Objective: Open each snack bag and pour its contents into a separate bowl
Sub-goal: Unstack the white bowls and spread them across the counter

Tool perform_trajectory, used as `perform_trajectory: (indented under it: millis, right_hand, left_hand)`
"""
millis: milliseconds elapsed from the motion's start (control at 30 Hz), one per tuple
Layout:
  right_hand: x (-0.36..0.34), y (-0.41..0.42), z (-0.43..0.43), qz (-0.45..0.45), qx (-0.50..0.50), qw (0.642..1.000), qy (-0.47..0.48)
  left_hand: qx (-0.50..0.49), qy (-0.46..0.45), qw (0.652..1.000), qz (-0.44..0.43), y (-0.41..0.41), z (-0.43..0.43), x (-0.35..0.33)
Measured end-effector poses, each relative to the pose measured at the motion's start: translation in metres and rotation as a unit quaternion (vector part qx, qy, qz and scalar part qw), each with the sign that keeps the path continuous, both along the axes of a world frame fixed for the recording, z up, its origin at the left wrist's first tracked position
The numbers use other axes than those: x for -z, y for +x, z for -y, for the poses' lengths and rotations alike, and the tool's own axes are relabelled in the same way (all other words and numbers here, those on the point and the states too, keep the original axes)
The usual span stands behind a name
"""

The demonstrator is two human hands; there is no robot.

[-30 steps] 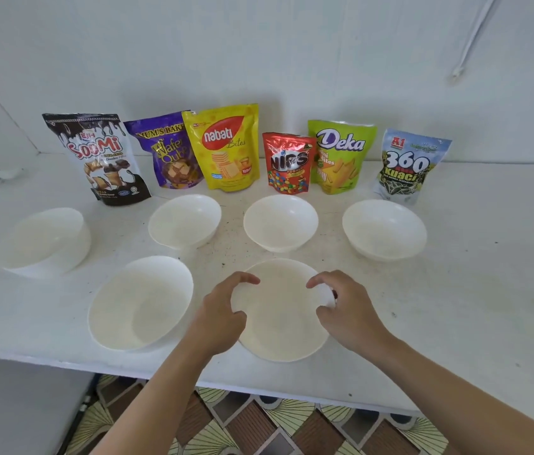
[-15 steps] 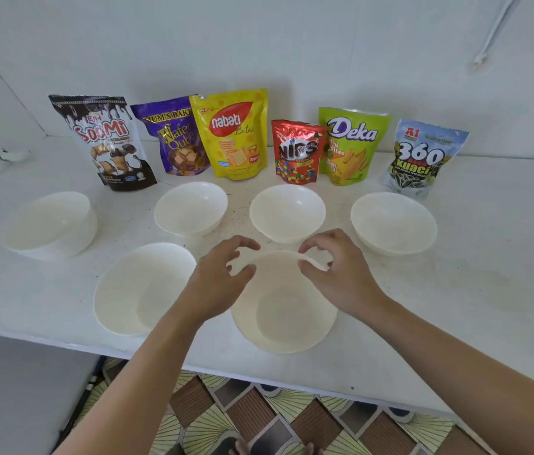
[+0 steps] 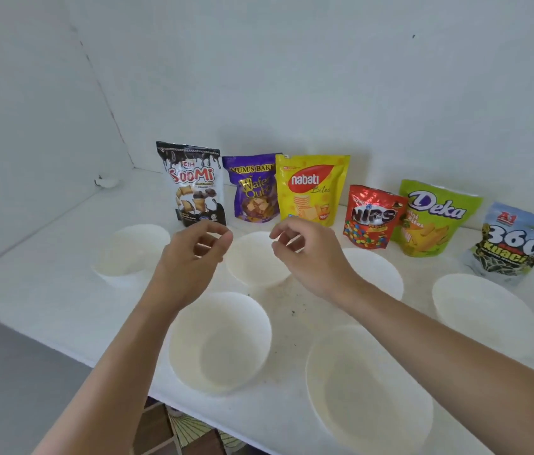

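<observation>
Back row on worktop point(image 3: 45, 290), upright, none looks opened: Soomi point(image 3: 193, 185), Wafer point(image 3: 254, 188), Nabati point(image 3: 311, 188), Nips point(image 3: 370, 218), Deka point(image 3: 433, 218), 360 point(image 3: 515, 244). Six bowls point(image 3: 193, 356) in front, nothing in them. My left hand point(image 3: 193, 257) hovers near Soomi, grip loosely curled, holding nothing. My right hand point(image 3: 305, 254) the same, before Nabati. I judge the step is reaching for first bag. Next: pinch bag top, tear.

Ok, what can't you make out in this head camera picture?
Head view:
the bowl behind the right hand: left part hidden by that hand.
360 Kuaci bag: right edge cut off by the frame.
Mum's Bake bag: right side behind the nabati bag.
Small print on all bags: too small and blurred.
</observation>
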State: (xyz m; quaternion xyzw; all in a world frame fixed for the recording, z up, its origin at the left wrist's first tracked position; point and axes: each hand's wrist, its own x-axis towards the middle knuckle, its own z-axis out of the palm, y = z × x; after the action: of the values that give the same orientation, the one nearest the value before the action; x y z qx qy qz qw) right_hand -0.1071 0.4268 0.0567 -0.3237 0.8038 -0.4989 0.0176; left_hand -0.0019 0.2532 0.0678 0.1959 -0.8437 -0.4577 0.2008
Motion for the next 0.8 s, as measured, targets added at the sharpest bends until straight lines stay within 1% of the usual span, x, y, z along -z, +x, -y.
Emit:
perform_trajectory:
  millis: [200, 333, 467, 533, 667, 733, 800]
  right_hand:
    - [-0.005, -0.002, 0.104, -0.001, -0.032, 0.999, -0.006]
    - [0.003, -0.003, 0.169, 0.007, -0.043, 0.999, 0.002]
    - [0.02, -0.005, 0.222, 0.009, -0.036, 0.999, 0.015]
    - [0.03, -0.006, 0.242, 0.008, -0.022, 0.999, 0.042]
    - [0.049, -0.006, 0.272, 0.015, -0.004, 0.991, 0.13]
    - [0.057, -0.007, 0.282, 0.022, 0.007, 0.986, 0.166]
    - [0.064, -0.01, 0.289, 0.03, 0.013, 0.981, 0.191]
  left_hand:
    - [-0.049, 0.006, 0.999, -0.009, 0.014, 0.095, -0.005]
    - [-0.085, 0.013, 0.996, 0.007, 0.025, 0.16, 0.002]
    - [-0.096, 0.009, 0.995, 0.024, 0.032, 0.213, 0.017]
    - [-0.097, 0.0, 0.994, 0.041, 0.033, 0.232, 0.028]
    - [-0.082, -0.035, 0.992, 0.091, 0.026, 0.262, 0.058]
    - [-0.075, -0.055, 0.988, 0.127, 0.021, 0.271, 0.072]
    - [-0.073, -0.056, 0.982, 0.165, 0.016, 0.276, 0.082]
